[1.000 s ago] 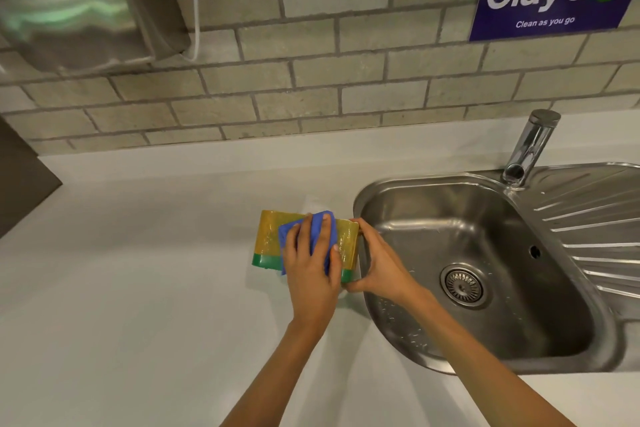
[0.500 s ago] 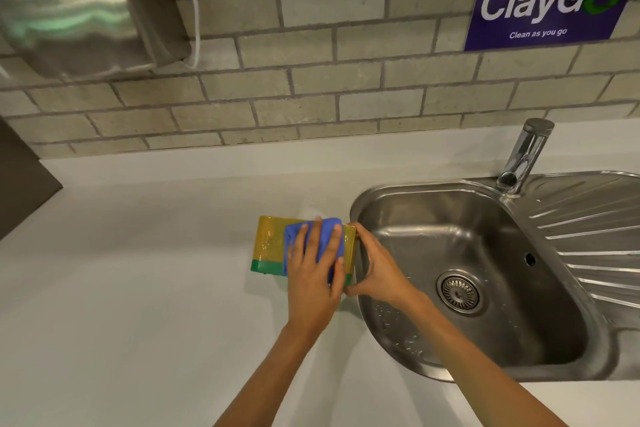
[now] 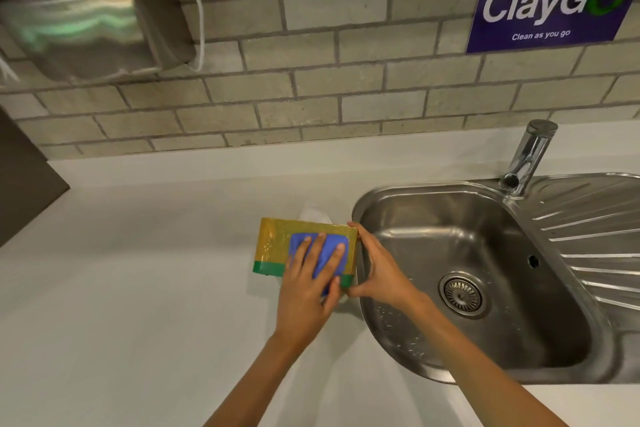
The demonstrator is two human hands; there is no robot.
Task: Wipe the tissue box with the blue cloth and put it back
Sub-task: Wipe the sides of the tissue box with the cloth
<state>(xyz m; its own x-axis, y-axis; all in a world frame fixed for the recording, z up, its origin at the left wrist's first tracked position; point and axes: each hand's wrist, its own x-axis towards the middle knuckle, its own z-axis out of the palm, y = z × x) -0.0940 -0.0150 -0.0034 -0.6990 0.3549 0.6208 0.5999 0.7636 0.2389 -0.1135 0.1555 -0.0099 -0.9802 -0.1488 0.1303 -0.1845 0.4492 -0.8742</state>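
A yellow tissue box (image 3: 273, 243) with a green lower band stands on the white counter (image 3: 138, 305), just left of the sink. A white tissue sticks out behind its top. My left hand (image 3: 304, 291) presses a folded blue cloth (image 3: 327, 253) flat against the box's near face, fingers spread over it. My right hand (image 3: 377, 270) grips the box's right end, thumb low at the green band and fingers at the top corner. The cloth's lower part is hidden under my left palm.
A steel sink (image 3: 467, 274) with a drain and ribbed drainboard lies right of the box, its tap (image 3: 528, 156) at the back. A metal dispenser (image 3: 79, 24) with a white cable hangs on the brick wall. A dark panel (image 3: 24, 180) stands far left.
My left hand slid the blue cloth rightward along the box's near face. My right hand kept its hold on the box's right end. The camera view shifted slightly.
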